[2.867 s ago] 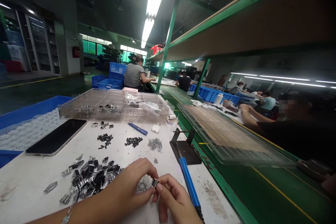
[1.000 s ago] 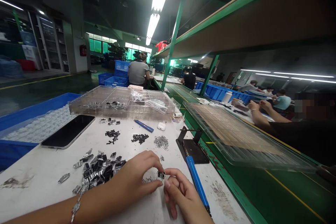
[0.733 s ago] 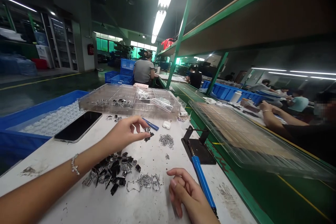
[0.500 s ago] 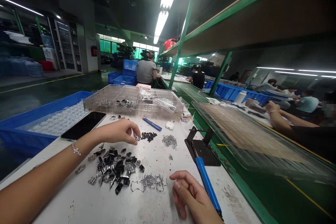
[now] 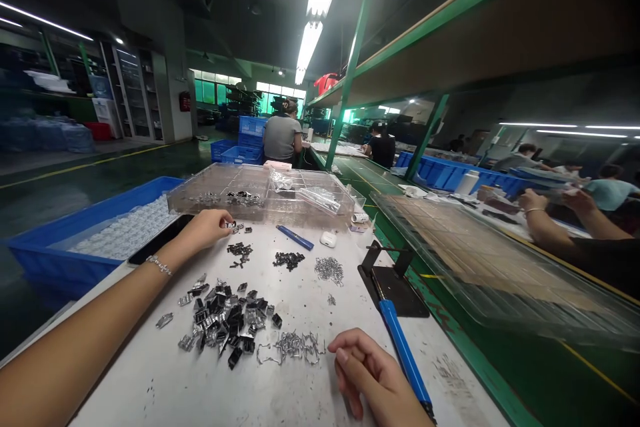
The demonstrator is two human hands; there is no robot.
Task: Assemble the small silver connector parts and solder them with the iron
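My left hand (image 5: 207,228) is at the near side of the clear compartment box, fingertips pinched on a small silver-and-black part (image 5: 231,225). Several similar small parts (image 5: 248,229) lie beside those fingertips. Resting at the front right, my right hand (image 5: 373,373) has loosely curled fingers and holds nothing. Just left of it is a heap of bent silver wire clips (image 5: 297,345). A larger pile of black and silver metal clips (image 5: 230,317) spreads between the two hands. Farther back lie a dark pile of small pieces (image 5: 240,253), a black pile (image 5: 289,260) and a pile of tiny silver pieces (image 5: 329,269).
A blue-handled tool (image 5: 405,353) leans on a black stand (image 5: 400,290) at right. A blue pen-like tool (image 5: 295,237), a white case (image 5: 328,239) and a dark phone (image 5: 157,240) lie on the table. A blue bin (image 5: 45,247) stands left. Co-workers sit beyond.
My left hand has moved back and left, from beside the black pile to the small parts near the clear box. The dark pile it covered now shows. My right hand stays about where it was.
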